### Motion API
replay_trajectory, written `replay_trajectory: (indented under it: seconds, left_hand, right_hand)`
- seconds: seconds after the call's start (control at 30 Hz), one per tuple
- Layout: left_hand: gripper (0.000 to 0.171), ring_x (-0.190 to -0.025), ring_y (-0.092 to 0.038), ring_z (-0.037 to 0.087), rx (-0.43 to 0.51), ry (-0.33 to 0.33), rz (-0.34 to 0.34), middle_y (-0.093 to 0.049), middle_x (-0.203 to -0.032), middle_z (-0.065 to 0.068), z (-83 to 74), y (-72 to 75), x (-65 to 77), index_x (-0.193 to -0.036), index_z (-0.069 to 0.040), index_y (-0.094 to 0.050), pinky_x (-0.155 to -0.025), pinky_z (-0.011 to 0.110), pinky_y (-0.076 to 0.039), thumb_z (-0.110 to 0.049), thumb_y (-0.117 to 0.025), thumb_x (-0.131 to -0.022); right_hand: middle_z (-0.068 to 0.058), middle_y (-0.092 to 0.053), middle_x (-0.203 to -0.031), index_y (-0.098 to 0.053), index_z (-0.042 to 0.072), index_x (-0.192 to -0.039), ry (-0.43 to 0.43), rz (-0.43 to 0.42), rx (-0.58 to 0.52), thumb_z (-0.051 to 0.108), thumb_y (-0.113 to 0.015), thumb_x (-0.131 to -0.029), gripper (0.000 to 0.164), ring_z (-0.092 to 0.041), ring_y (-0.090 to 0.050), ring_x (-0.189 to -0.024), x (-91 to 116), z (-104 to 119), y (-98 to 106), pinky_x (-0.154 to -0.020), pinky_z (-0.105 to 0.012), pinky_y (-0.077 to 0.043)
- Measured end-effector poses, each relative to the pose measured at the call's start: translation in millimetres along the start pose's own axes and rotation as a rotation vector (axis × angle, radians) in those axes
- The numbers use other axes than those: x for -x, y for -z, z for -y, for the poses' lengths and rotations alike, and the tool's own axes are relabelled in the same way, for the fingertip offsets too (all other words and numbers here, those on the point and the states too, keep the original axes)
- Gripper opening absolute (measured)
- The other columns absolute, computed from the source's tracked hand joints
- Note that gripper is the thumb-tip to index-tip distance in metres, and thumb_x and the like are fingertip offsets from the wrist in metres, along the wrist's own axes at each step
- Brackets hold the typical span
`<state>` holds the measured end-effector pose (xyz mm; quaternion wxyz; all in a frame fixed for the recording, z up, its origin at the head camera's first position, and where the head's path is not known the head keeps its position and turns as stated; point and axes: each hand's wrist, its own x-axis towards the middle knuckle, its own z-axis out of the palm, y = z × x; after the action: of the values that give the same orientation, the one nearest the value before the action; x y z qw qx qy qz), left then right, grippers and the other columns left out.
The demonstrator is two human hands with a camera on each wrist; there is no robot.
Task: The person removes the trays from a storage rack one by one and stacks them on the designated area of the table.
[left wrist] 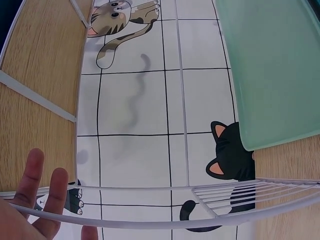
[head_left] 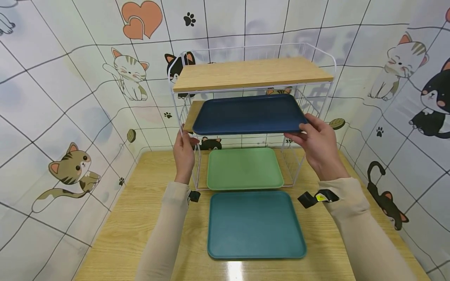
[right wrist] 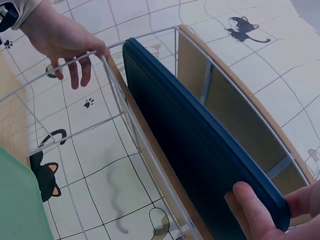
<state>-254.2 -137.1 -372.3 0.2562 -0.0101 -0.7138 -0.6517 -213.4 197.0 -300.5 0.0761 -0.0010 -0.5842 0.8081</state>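
A navy blue tray [head_left: 249, 113] lies over the middle wooden board [head_left: 194, 112] of a white wire rack [head_left: 332, 74]. My right hand [head_left: 321, 146] grips the tray's near right corner, with the thumb on top and fingers beneath. In the right wrist view, those fingers [right wrist: 252, 212] press against the tray's underside. At the rack's front left post, my left hand [head_left: 184, 156] holds the frame by the middle board's corner. Several of its fingers [left wrist: 52, 200] reach past the wire under that board in the left wrist view.
The rack's top wooden shelf [head_left: 253, 72] overhangs the navy tray. A light green tray [head_left: 245, 168] lies on the bottom level. In front of the rack, a teal tray [head_left: 256, 226] rests on the wooden table [head_left: 130, 218]. Tiled walls with cat pictures [head_left: 130, 74] enclose the table.
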Motion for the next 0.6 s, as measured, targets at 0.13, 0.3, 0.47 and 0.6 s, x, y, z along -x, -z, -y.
replay_trajectory:
  seconds: [0.13,0.3,0.47,0.6]
  left_hand:
    - [0.047,-0.105,-0.062,0.048,-0.01,-0.004,-0.001,-0.064,-0.103,0.034,2.7,-1.5,-0.1,-0.158,-0.008,-0.038,-0.095,0.049,-0.046,-0.024,-0.033,-0.114]
    - [0.047,-0.105,-0.062,0.049,-0.016,-0.006,0.004,-0.064,-0.104,0.036,7.0,-1.0,-2.2,-0.158,-0.007,-0.038,-0.092,0.042,-0.046,-0.023,-0.033,-0.114]
    - [0.048,-0.103,-0.064,0.045,-0.023,-0.016,0.002,-0.065,-0.103,0.034,28.4,-0.5,-12.8,-0.159,-0.01,-0.037,-0.097,0.049,-0.047,-0.028,-0.031,-0.115]
    - [0.049,-0.101,-0.065,0.043,-0.012,-0.04,-0.006,-0.067,-0.101,0.03,38.9,-0.5,-17.2,-0.158,-0.015,-0.041,-0.097,0.053,-0.046,-0.035,-0.032,-0.114]
  right_hand:
    - [-0.021,-0.015,-0.168,-0.013,0.007,-0.165,0.004,0.003,-0.012,0.003,-0.039,-0.109,0.062,-0.014,-0.071,-0.098,6,1,3,-0.086,-0.027,-0.058]
    - [-0.02,-0.015,-0.168,-0.014,0.007,-0.164,0.01,0.006,-0.037,0.003,-0.04,-0.108,0.062,-0.014,-0.071,-0.099,11,4,5,-0.086,-0.028,-0.058]
    - [-0.023,-0.018,-0.166,-0.017,0.005,-0.164,0.033,0.018,-0.068,0.002,-0.042,-0.108,0.061,-0.015,-0.073,-0.097,16,8,5,-0.085,-0.029,-0.059]
    - [-0.021,-0.015,-0.167,-0.016,0.006,-0.164,0.043,0.034,-0.103,0.001,-0.042,-0.108,0.063,-0.017,-0.074,-0.091,22,11,6,-0.084,-0.029,-0.059]
